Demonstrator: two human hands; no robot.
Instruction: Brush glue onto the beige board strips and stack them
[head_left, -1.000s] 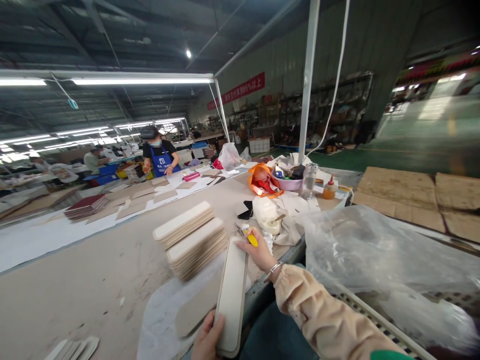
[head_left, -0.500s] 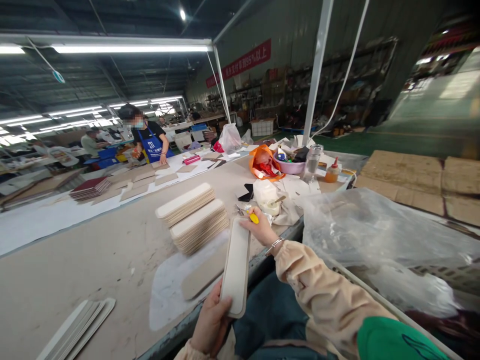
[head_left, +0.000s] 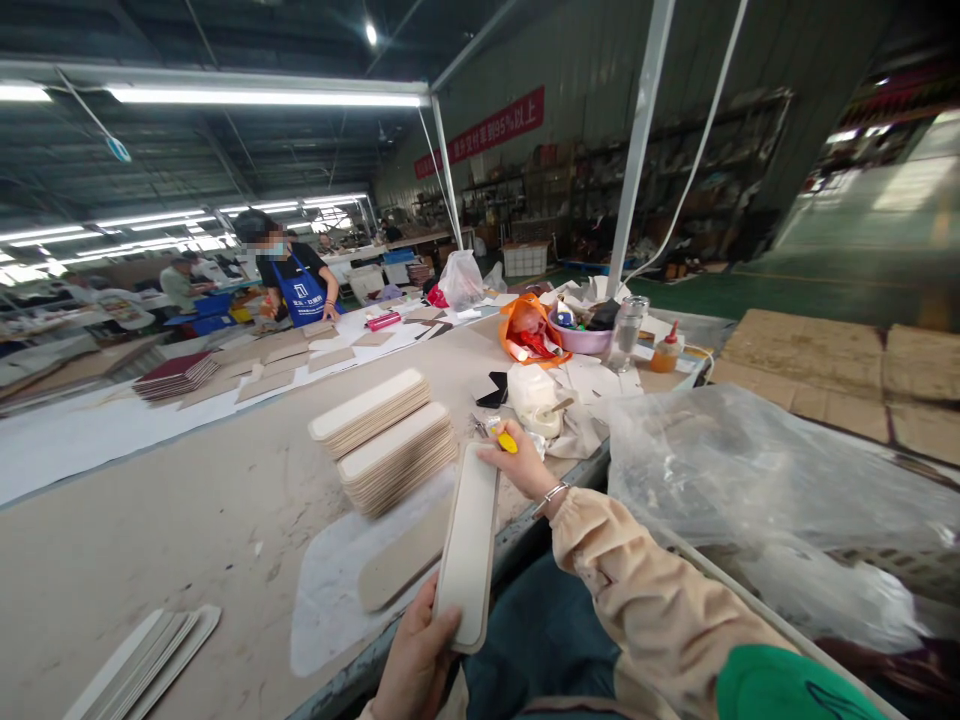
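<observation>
A long cream panel (head_left: 469, 545) with rounded corners and a thin darker edge is tilted over the table's edge. My left hand (head_left: 420, 645) is closed on its lower end, thumb on top. At the panel's upper end my right hand (head_left: 525, 465) is closed, its fingers touching the edge, with a small yellow-handled tool (head_left: 506, 440) in its grip. The tool's working end is too small to make out. Behind the panel a similar beige piece (head_left: 401, 560) lies on a white sheet (head_left: 319, 610). Two stacks of such panels (head_left: 394, 445) stand farther back.
More panels (head_left: 142, 665) lean fanned out at the front left. A white tub (head_left: 544, 420), orange bag (head_left: 529, 330), purple basin (head_left: 585, 338), glass jar (head_left: 626, 335) and glue bottle (head_left: 665, 350) stand at right. Plastic sheeting (head_left: 735, 460) covers a crate. A co-worker (head_left: 296, 275) stands across the table.
Both hands keep hold of the panel, which sits slightly lower in view. The right hand stays at its upper end with the yellow-handled tool. The view has shifted slightly.
</observation>
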